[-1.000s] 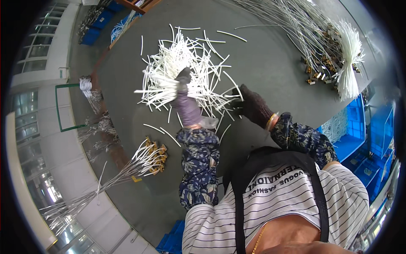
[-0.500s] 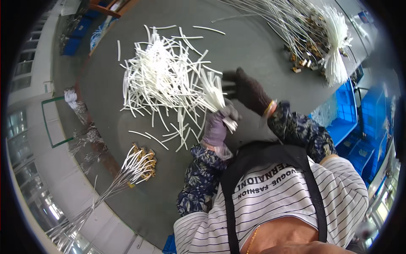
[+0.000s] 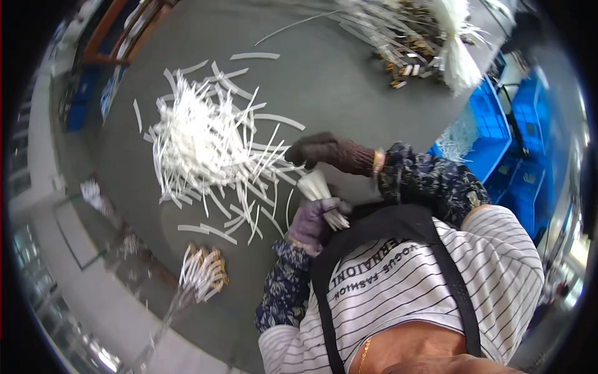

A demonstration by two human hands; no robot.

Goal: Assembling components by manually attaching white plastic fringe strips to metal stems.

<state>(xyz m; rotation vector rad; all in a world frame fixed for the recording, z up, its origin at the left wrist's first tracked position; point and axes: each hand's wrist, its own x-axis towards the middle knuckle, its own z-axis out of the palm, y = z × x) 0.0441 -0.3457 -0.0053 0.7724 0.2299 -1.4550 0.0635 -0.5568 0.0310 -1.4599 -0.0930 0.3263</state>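
My left hand (image 3: 309,224), in a purple glove, is closed around a bundle of thin white tubes (image 3: 316,186) close to my apron. The tubes stick out above and below the fist. My right hand (image 3: 330,151), in a dark brown glove, is stretched out just above the bundle, fingers pointing left. Its fingertips reach the right edge of a loose heap of white tubes (image 3: 199,134) on the grey table (image 3: 349,81); I see nothing held in it.
A bunch of white wires with brass-coloured ends (image 3: 204,274) lies at the near left. At the far right are more wires with metal ends (image 3: 405,37) and a tied white bundle (image 3: 460,53). Blue crates (image 3: 489,124) stand past the right edge.
My right hand has moved left and nearer, its fingers now over the heap's edge. The left hand has come closer to my body with the bundle. The whole view has shifted.
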